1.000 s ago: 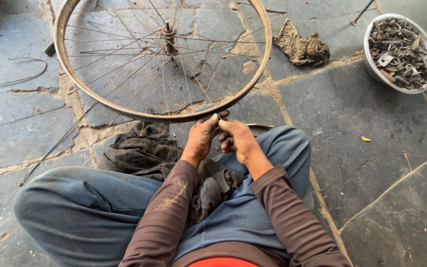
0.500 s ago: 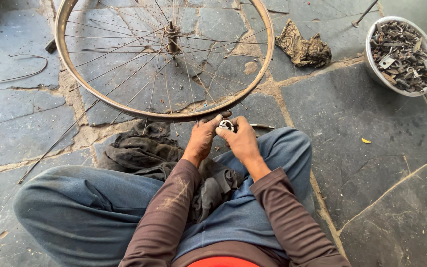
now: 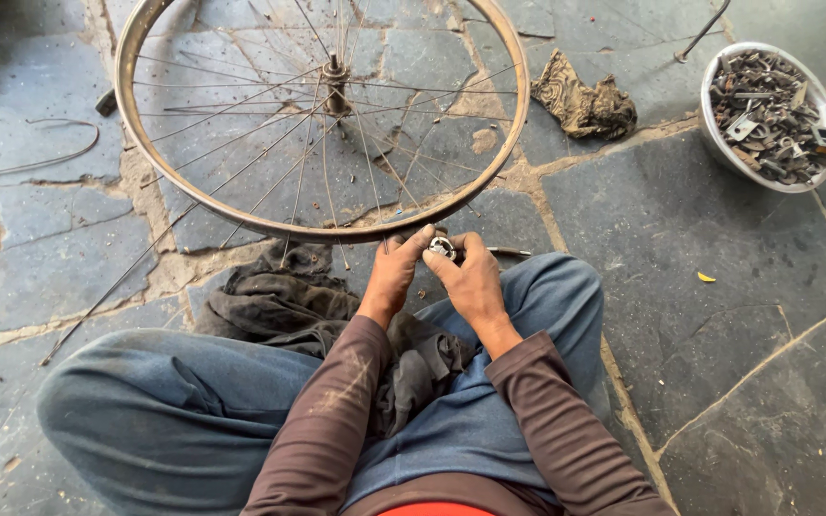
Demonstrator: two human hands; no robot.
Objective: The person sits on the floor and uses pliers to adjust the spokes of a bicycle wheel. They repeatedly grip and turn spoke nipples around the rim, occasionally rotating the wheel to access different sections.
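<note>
A dark slate-tiled floor with sandy joints fills the view. Far centre lies a bare, rusty spoked metal bicycle rim, flat on the floor, its hub at the far middle. Near, the person's blue-jeaned legs are folded, with a dark grey greasy cloth draped between the left knee and the rim. At the far right stands a round white bowl heaped with rusty metal parts; left of it is a crumpled brown rag. A thin bent wire lies far left.

The left hand and right hand meet just near the rim's nearest edge. The fingers of both are pinched together around a small round silvery metal part, held between the fingertips above the right knee.

Compared with a second ago, the silvery part now shows clearly between the fingers, where it was hidden; the hands keep their place.
</note>
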